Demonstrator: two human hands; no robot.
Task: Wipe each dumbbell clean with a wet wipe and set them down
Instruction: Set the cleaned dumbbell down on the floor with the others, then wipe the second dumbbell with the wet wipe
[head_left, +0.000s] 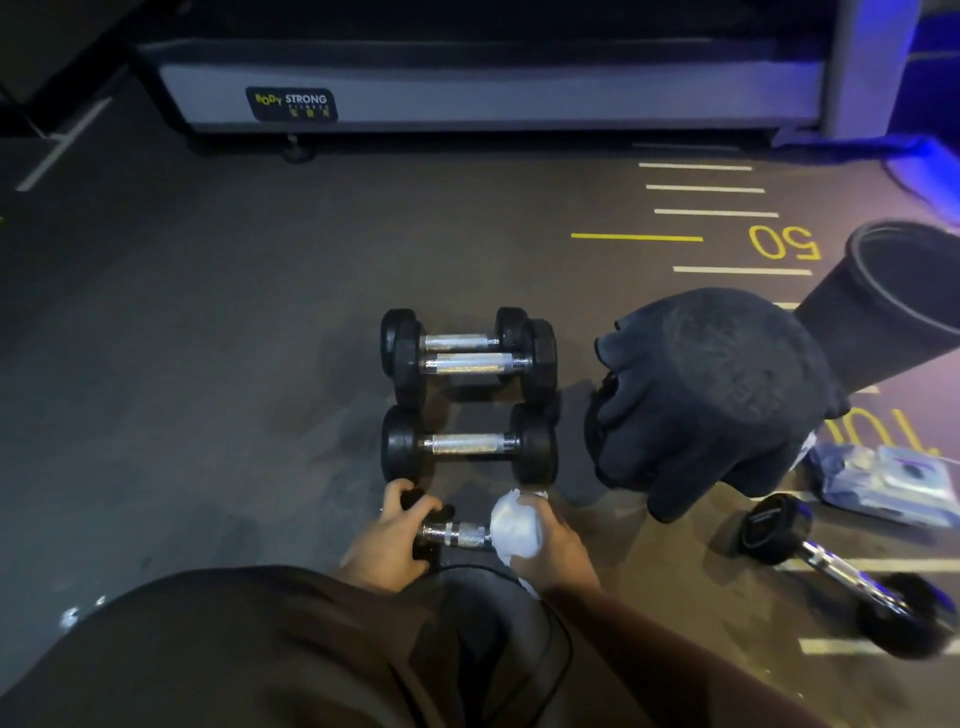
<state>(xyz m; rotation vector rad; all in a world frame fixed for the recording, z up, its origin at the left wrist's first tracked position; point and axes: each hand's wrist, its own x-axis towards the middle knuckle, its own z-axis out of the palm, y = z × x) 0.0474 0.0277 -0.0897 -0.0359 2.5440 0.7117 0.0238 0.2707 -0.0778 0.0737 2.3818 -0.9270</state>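
Note:
A small black dumbbell with a chrome handle (457, 535) is held low in front of me. My left hand (389, 540) grips its left head. My right hand (556, 545) wraps a white wet wipe (514, 527) around its right head, which the wipe hides. Three more black dumbbells lie on the floor just beyond: one nearest (467, 445) and two side by side behind it (470, 353). Another dumbbell (836, 571) lies at an angle on the floor to the right.
A large black glove-like dark shape (711, 395) on a black sleeve looms at right, close to the camera. A wipes packet (888, 483) lies on the floor behind it. A grey machine base (467, 88) spans the back. Painted lines mark the floor at right.

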